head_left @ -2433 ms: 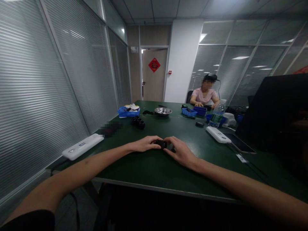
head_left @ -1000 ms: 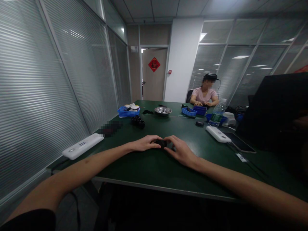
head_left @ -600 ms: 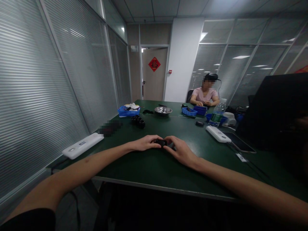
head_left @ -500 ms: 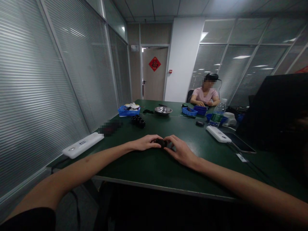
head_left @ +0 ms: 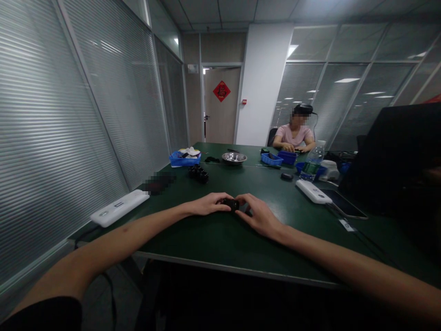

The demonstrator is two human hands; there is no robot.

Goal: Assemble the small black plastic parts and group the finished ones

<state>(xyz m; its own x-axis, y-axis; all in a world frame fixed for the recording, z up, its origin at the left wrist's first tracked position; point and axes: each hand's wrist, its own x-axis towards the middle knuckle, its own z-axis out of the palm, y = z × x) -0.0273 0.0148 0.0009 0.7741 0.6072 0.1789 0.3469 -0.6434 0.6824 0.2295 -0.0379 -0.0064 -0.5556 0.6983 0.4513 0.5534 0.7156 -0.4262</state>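
A small black cylindrical part [head_left: 231, 204] lies between my hands, just above the green table. Its left end is wrapped by my left hand [head_left: 208, 204], thumb in front and fingers behind, closed on it. From the other side my right hand [head_left: 257, 213] curls thumb and fingertips around the right end of the same part. Some dark detail shows under the right palm, too small to make out. Several black round pieces [head_left: 198, 174] stand in a cluster beyond my left hand.
Farther back are a blue basket [head_left: 185, 160], a steel bowl [head_left: 234, 158] and blue trays [head_left: 272, 160]. On the right are a water bottle [head_left: 313, 162], a white power bank [head_left: 313, 191], a phone [head_left: 344, 203] and a black monitor [head_left: 396, 161]. A co-worker [head_left: 294, 135] sits across.
My hands stay in nearly the same place, with the black part turned slightly between the fingers. Across the table, the co-worker's hands have shifted a little.
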